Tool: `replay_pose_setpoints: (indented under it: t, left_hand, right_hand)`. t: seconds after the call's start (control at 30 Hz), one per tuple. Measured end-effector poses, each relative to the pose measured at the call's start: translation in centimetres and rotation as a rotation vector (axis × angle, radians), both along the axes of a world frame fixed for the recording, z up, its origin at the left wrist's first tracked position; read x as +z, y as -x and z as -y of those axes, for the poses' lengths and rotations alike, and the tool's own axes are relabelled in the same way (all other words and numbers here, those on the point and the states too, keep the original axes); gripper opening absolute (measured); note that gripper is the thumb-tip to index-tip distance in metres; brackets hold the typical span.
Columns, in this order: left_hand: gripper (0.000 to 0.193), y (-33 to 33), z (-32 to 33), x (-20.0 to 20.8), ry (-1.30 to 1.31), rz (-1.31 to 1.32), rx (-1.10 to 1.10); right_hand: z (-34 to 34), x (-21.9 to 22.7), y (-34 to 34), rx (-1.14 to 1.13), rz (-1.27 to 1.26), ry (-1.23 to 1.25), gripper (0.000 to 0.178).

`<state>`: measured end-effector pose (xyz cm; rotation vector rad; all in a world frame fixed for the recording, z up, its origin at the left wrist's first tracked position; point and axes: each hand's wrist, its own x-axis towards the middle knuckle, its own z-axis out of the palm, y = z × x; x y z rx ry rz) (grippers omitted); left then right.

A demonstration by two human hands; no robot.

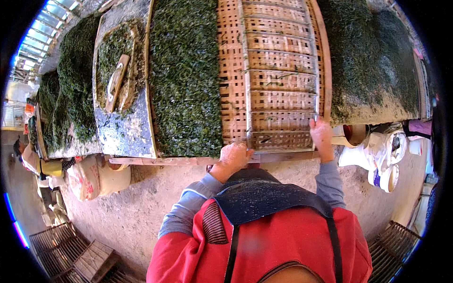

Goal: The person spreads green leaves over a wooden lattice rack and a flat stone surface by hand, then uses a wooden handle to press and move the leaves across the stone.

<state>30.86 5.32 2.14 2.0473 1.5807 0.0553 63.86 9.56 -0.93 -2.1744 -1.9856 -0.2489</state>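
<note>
In front of me a long slatted frame, ladder-like with thin crossbars, lies over a woven bamboo mat. My left hand is closed at the frame's near left corner, its thumb toward the rail. My right hand is closed around the near end of the right rail; its fingertips are partly hidden. A flat strip of wet, dark green chopped seaweed or leaf covers the mat left of the frame. A few green scraps lie between the crossbars.
Left of the strip, a wooden hand float rests on a wet dark board. Large green heaps rise at far left, and another heap at right. Bags and buckets stand below the table edge. A person is at far left.
</note>
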Motion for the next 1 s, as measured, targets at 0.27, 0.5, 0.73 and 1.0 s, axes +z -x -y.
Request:
replay_pose_setpoints:
  t: [0.27, 0.5, 0.73, 1.0]
  left_hand:
    - [0.024, 26.6, -3.5, 0.7, -0.704, 0.379, 0.653]
    - [0.055, 50.1, -3.9, -4.1, -0.681, -0.318, 1.153]
    - [0.052, 56.7, -5.0, -5.7, -0.44, -0.145, 1.115]
    - [0.064, 61.4, -5.3, -3.2, -0.203, 0.238, 1.229]
  right_hand:
    - [0.6, 9.1, 11.8, 0.296, -0.606, -0.134, 0.019]
    - [-0.3, 6.6, 37.3, 0.715, -1.575, 0.744, 0.042]
    - [0.1, 1.1, 49.2, 0.586, -1.426, 0.842, 0.05]
    - [-1.3, 4.8, 50.3, 0.245, -1.405, 0.847, 0.036]
